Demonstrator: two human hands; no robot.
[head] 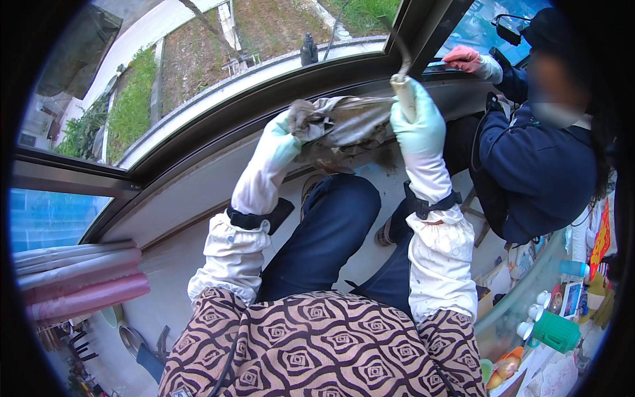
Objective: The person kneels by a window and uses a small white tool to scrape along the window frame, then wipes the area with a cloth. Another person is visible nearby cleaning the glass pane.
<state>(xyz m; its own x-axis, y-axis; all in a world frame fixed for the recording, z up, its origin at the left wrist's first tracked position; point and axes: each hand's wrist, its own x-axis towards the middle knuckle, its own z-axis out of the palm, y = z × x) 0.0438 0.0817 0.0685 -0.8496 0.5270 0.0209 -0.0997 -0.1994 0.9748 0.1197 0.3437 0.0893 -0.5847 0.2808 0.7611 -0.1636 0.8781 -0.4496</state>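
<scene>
My left hand, in a pale green and white rubber glove, grips the bunched end of a dirty grey cloth by the window frame. The cloth spans across to my right hand, gloved alike, which holds the pale handle of a tool. A thin curved metal rod rises from that handle; what its far end is, I cannot tell. Whether my right hand also pinches the cloth is hidden. The dark metal window frame runs just beyond both hands.
Another person in dark blue sits close at the right, a pink-gloved hand at the window. Pink curtains hang at the left. A glass-topped table at the lower right carries a green thermos jug and white cups.
</scene>
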